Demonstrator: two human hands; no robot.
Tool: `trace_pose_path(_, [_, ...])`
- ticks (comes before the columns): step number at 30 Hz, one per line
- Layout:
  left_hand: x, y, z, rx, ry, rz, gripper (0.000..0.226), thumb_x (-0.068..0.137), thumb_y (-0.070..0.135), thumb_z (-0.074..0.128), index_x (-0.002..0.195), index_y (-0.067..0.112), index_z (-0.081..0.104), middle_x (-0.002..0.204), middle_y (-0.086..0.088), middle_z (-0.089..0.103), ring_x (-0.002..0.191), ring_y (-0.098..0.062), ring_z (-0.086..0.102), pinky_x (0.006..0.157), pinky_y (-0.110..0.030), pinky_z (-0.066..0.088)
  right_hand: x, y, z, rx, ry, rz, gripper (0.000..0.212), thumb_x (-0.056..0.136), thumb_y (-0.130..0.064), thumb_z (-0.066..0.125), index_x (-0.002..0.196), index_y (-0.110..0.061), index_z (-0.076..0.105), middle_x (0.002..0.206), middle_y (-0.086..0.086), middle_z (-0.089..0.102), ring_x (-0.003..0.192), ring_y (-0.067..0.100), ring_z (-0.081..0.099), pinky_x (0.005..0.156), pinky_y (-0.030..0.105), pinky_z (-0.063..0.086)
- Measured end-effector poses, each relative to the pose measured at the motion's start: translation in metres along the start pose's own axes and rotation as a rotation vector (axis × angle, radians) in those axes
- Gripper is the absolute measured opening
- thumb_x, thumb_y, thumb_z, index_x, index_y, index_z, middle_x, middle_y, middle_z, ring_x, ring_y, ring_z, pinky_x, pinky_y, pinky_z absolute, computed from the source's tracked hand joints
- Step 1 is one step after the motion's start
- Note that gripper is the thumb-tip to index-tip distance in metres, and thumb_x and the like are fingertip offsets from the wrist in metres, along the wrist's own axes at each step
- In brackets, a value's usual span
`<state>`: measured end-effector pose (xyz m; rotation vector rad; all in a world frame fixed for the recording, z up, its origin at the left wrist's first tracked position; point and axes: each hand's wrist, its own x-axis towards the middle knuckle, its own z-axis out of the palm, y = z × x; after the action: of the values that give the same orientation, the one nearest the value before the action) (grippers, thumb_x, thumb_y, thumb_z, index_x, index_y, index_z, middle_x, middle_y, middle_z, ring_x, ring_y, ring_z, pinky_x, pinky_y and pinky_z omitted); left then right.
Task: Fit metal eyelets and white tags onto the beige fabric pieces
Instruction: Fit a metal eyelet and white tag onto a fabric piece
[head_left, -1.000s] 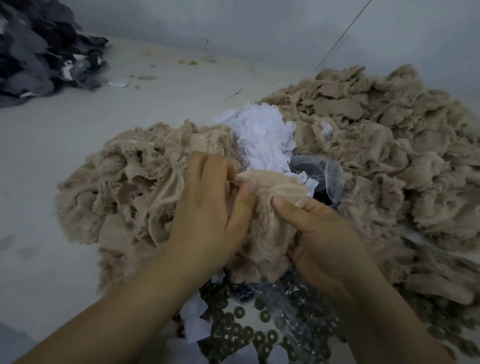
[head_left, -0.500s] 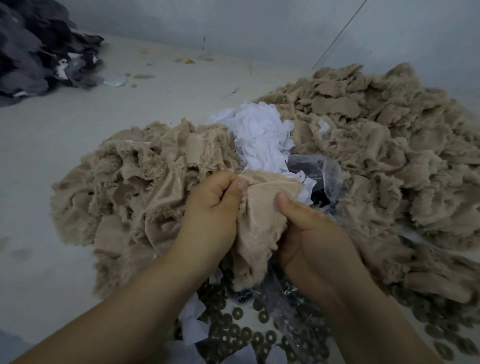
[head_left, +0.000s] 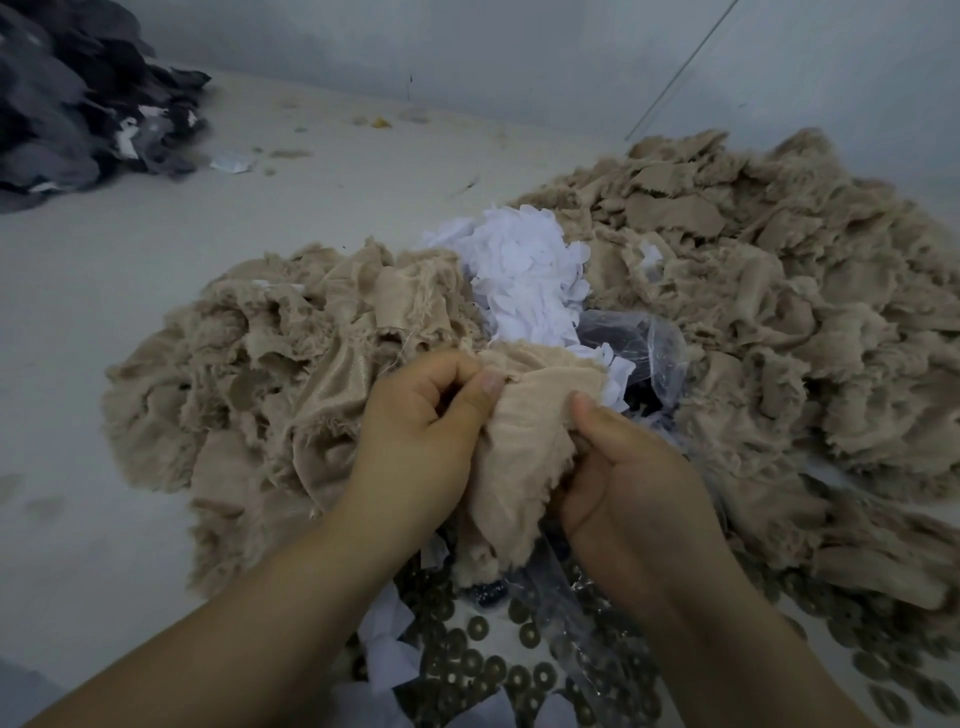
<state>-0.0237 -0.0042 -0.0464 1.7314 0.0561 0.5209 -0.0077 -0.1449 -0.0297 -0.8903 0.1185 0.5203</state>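
Observation:
Both hands hold one beige fabric piece (head_left: 524, 457) above the work surface. My left hand (head_left: 421, 431) pinches its upper left edge between thumb and curled fingers. My right hand (head_left: 628, 478) grips its right side, thumb on top. A heap of white tags (head_left: 524, 270) lies just beyond the piece. Several dark metal eyelets (head_left: 478, 660) are scattered below my hands, near my wrists. Any eyelet or tag inside the held piece is hidden.
Large piles of beige fabric pieces lie to the left (head_left: 249, 395) and to the right (head_left: 779, 312). A clear plastic bag (head_left: 644, 348) sits beside the tags. A dark grey fabric heap (head_left: 78, 93) is at the far left. The pale table (head_left: 104, 260) meets a wall behind.
My left hand's fingers have curled from spread over the fabric into a pinch at its top edge. The piece now hangs a little lower between the hands.

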Motion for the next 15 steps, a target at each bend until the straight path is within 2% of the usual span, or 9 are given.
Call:
trace_pose_path(3, [0.001,0.0,0.001,-0.13,-0.018,-0.102,0.029,0.099,0.014,0.056,0.071,0.005,0.06,0.06,-0.007,0.054,0.055,-0.013,0.048,0.05,-0.023,0.043,0.001,0.003,0.002,0.04,0.015,0.004,0.041,0.092,-0.023,0.051,0.123,0.002,0.063,0.117,0.019,0.071,0.112,0.032,0.067,0.102,0.048,0.049])
trace_pose_path(7, [-0.001,0.001,0.006,-0.126,-0.067,-0.072,0.029,0.099,0.014,0.056,0.074,0.0,0.058,0.061,-0.008,0.053,0.055,-0.012,0.047,0.049,-0.024,0.042,-0.002,0.006,0.004,-0.038,-0.023,0.0,0.053,0.075,-0.027,0.068,0.12,0.001,0.066,0.116,0.022,0.07,0.11,0.035,0.067,0.1,0.048,0.052])
trace_pose_path(10, [-0.004,0.002,0.008,-0.166,-0.117,-0.1,0.031,0.099,0.017,0.056,0.072,0.001,0.056,0.063,-0.015,0.052,0.058,-0.016,0.049,0.051,-0.029,0.044,-0.003,0.007,0.004,-0.109,0.011,0.02,0.047,0.078,-0.022,0.07,0.118,0.003,0.066,0.111,0.023,0.072,0.106,0.035,0.069,0.094,0.046,0.056])
trace_pose_path(15, [-0.008,0.002,0.012,-0.292,-0.111,-0.213,0.033,0.099,0.02,0.053,0.067,0.015,0.059,0.063,-0.003,0.054,0.058,-0.013,0.047,0.051,-0.025,0.043,-0.002,0.006,0.004,0.002,-0.004,0.181,0.043,0.081,-0.02,0.063,0.118,0.002,0.067,0.111,0.024,0.071,0.104,0.035,0.07,0.087,0.045,0.057])
